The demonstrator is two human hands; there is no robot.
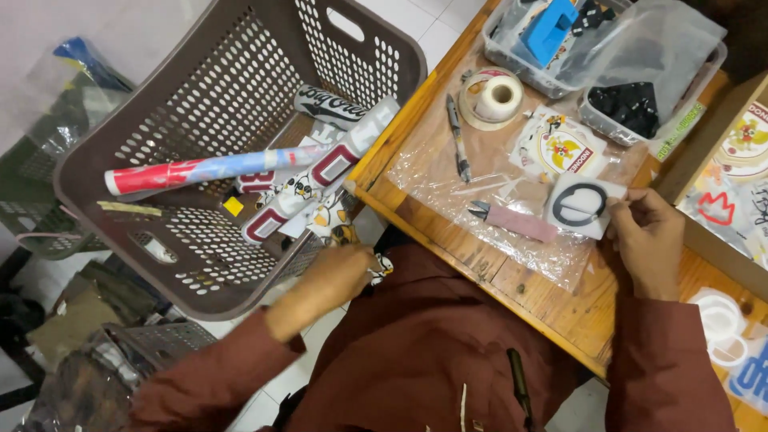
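My right hand point(650, 240) pinches the edge of a white square sticker point(582, 205) with a black ring on it, lying on clear plastic film over the wooden table point(560, 308). My left hand point(336, 276) is low at the table's left corner, closed on a printed sticker sheet point(376, 268) beside the brown perforated basket point(200, 104). The basket holds several rolled printed sheets point(320, 172), one long red and blue roll point(208, 170) lying across them.
A pink-handled cutter point(516, 220), a pen point(458, 138) and a tape roll point(498, 98) lie on the film. Clear tubs with blue and black parts point(624, 104) stand at the back. Stickers point(560, 148) lie nearby. Another basket and bags point(48, 160) sit on the floor.
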